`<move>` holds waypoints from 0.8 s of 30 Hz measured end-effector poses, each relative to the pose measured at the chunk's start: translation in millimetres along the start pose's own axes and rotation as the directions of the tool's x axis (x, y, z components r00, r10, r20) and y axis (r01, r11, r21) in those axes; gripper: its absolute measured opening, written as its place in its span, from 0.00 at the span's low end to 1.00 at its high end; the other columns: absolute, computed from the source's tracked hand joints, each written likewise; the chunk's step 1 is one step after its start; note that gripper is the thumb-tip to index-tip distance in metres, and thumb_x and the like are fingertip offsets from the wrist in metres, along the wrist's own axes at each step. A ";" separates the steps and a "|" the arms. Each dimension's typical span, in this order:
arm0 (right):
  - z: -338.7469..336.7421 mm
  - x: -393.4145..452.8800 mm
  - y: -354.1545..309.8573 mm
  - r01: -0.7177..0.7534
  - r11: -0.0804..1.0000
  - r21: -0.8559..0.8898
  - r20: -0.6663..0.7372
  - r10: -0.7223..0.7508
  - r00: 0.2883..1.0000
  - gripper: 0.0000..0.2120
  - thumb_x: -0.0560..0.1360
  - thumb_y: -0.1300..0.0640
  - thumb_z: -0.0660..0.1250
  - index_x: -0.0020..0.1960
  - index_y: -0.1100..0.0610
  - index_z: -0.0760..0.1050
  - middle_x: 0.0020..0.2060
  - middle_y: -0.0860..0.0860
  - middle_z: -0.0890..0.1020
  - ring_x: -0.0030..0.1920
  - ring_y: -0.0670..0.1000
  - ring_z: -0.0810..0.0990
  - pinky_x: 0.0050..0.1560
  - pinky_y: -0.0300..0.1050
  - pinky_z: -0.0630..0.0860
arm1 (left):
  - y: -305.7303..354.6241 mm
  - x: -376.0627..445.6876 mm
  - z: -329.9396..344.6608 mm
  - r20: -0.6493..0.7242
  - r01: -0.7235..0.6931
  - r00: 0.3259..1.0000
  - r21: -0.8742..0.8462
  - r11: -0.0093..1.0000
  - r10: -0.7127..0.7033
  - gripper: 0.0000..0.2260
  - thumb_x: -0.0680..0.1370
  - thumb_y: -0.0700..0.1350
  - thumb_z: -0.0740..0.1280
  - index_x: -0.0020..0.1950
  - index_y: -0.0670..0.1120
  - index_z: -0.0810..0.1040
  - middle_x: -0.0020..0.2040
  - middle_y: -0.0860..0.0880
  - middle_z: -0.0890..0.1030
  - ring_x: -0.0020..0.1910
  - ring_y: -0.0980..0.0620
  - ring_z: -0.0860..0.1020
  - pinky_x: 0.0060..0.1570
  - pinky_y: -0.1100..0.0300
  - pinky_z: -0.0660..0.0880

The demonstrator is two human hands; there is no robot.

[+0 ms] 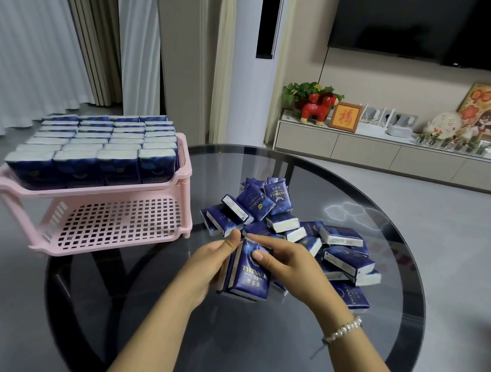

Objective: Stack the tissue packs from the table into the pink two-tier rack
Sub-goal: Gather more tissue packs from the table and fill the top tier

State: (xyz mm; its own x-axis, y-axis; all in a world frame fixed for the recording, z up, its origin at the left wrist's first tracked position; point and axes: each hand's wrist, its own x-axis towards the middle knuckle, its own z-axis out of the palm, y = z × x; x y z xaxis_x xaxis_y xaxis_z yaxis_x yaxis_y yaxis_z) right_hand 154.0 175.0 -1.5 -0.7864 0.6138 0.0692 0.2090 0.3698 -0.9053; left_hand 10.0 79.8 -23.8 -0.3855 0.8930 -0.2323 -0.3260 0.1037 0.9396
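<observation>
A pink two-tier rack (118, 227) stands at the left edge of the round glass table (344, 332). Its upper tier is packed with upright dark blue tissue packs (96, 152); the perforated lower tier holds nothing. A loose pile of blue tissue packs (280, 219) lies in the middle of the table. In front of the pile, both hands hold a small upright bundle of packs (251, 274). My left hand (208, 263) presses its left side, thumb on top. My right hand (287, 266) grips its right side with fingers across the front pack.
Grey floor shows through the dark glass tabletop. A low cabinet (393, 156) along the far wall carries a red toy horse, a framed picture and plants, under a wall television (437, 24). Curtains (41, 43) hang behind the rack.
</observation>
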 end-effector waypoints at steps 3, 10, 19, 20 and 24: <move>-1.6 -1.6 1.5 -0.013 1.000 0.009 -0.027 0.013 1.000 0.11 0.71 0.48 0.70 0.53 0.39 0.79 0.47 0.45 0.85 0.47 0.46 0.83 0.44 0.42 0.81 | 0.8 -5.6 -2.7 0.117 0.001 0.993 0.127 0.992 -0.016 0.24 0.69 0.53 0.75 0.60 0.44 0.78 0.56 0.43 0.83 0.58 0.46 0.80 0.63 0.50 0.73; 3.5 -1.1 18.6 -0.094 0.995 0.041 -0.284 0.102 0.954 0.08 0.76 0.52 0.65 0.54 0.49 0.80 0.37 0.44 0.82 0.34 0.38 0.79 0.37 0.30 0.73 | -8.4 -4.9 -0.6 -0.074 0.085 0.993 -0.067 0.994 -0.090 0.09 0.72 0.36 0.70 0.51 0.38 0.81 0.43 0.42 0.85 0.40 0.50 0.83 0.48 0.58 0.79; -18.1 64.4 43.5 -0.423 0.804 -0.418 -0.651 0.060 0.757 0.23 0.73 0.39 0.62 0.58 0.55 0.77 0.55 0.56 0.77 0.57 0.58 0.71 0.55 0.49 0.68 | -11.1 2.4 -0.8 -0.208 -0.001 0.977 -0.181 0.983 -0.037 0.08 0.73 0.36 0.70 0.51 0.40 0.81 0.41 0.47 0.85 0.37 0.54 0.83 0.45 0.59 0.79; -19.8 69.8 40.5 -0.458 0.786 -0.416 -0.672 0.073 0.737 0.26 0.73 0.37 0.61 0.59 0.56 0.75 0.55 0.57 0.77 0.57 0.58 0.71 0.56 0.50 0.68 | -11.3 2.7 -1.1 -0.208 -0.007 0.978 -0.179 0.984 -0.031 0.08 0.72 0.36 0.70 0.51 0.40 0.80 0.42 0.46 0.85 0.37 0.54 0.83 0.44 0.59 0.79; -27.7 85.1 31.2 -0.525 0.757 -0.388 -0.679 0.151 0.719 0.26 0.73 0.36 0.61 0.59 0.57 0.71 0.54 0.58 0.79 0.57 0.61 0.74 0.55 0.52 0.69 | -11.5 3.3 -1.0 -0.203 -0.018 0.979 -0.187 0.982 -0.020 0.09 0.73 0.36 0.70 0.52 0.41 0.80 0.43 0.46 0.85 0.38 0.54 0.83 0.45 0.59 0.79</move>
State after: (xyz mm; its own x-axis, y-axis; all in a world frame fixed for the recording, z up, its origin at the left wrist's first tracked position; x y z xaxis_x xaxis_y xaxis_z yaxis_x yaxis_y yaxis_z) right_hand 109.6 258.0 -12.2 -0.1393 0.9703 0.1979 0.7970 0.2285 -0.5591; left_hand 11.5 81.2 -35.6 -0.5459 0.7832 -0.2976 -0.4747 0.0035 0.8801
